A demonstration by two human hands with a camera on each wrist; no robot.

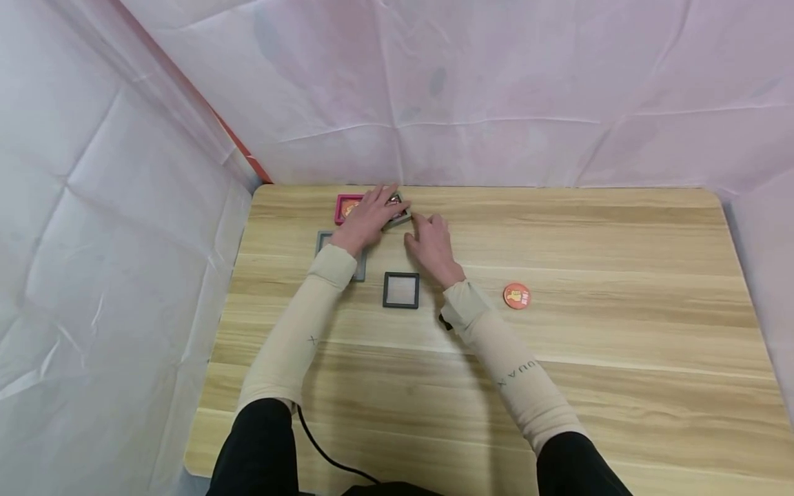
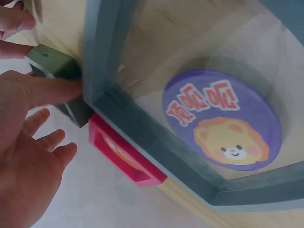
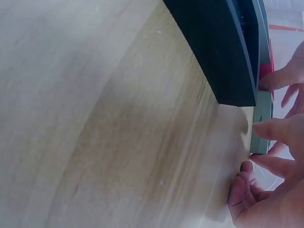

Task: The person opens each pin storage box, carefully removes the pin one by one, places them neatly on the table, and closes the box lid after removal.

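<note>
My left hand (image 1: 370,217) reaches to the table's far edge and holds a small grey-green square frame (image 2: 56,64), thumb on the near side, fingers behind. Something dark and patterned shows inside that frame in the head view. From the right, my right hand (image 1: 432,244) meets the frame's right end with its index fingertip; its thumb is stretched out nearer me, the other fingers folded. Beside the green frame, on its left, stands a magenta frame (image 2: 126,156) with an orange round badge inside, partly covered by my left hand in the head view.
Under my left wrist lies a larger grey-blue frame (image 1: 359,271) with a clear panel; a purple lion badge (image 2: 228,121) shows through it. A dark square frame (image 1: 400,305) lies between my forearms. Right of my right wrist is an orange-red round badge (image 1: 517,295). Fabric walls border the table (image 1: 620,386).
</note>
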